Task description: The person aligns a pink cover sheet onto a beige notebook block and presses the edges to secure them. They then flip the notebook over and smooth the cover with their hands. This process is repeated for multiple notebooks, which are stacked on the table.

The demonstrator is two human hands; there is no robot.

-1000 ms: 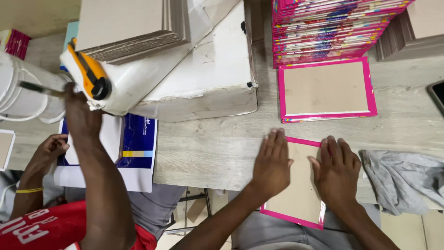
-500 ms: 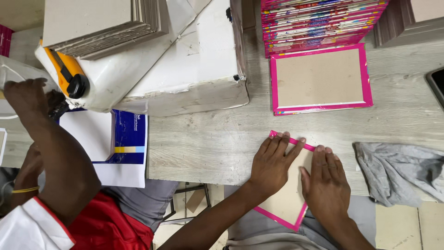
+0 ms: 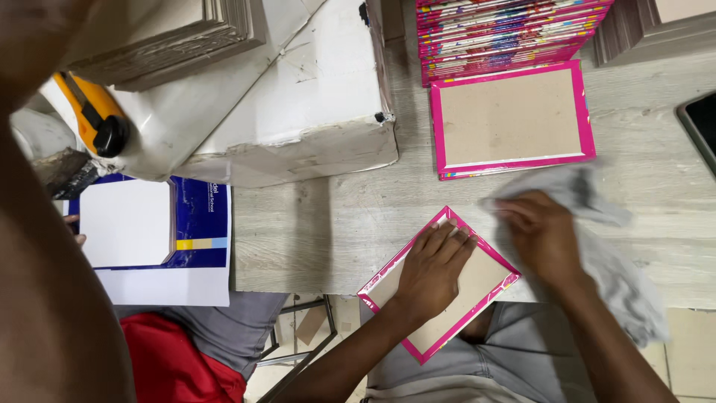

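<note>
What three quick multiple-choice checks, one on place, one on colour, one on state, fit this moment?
1. Where does the left hand rest?
A. on the pink-edged board
B. on the white box
C. on the phone

2. What colour is the knife on the box?
A. green
B. orange and black
C. blue

3. What is the right hand doing?
A. lying empty
B. holding scissors
C. gripping the grey cloth

Answers: A, its palm lies flat on the board; B, orange body, black knob; C, its fingers are closed on the cloth.
</note>
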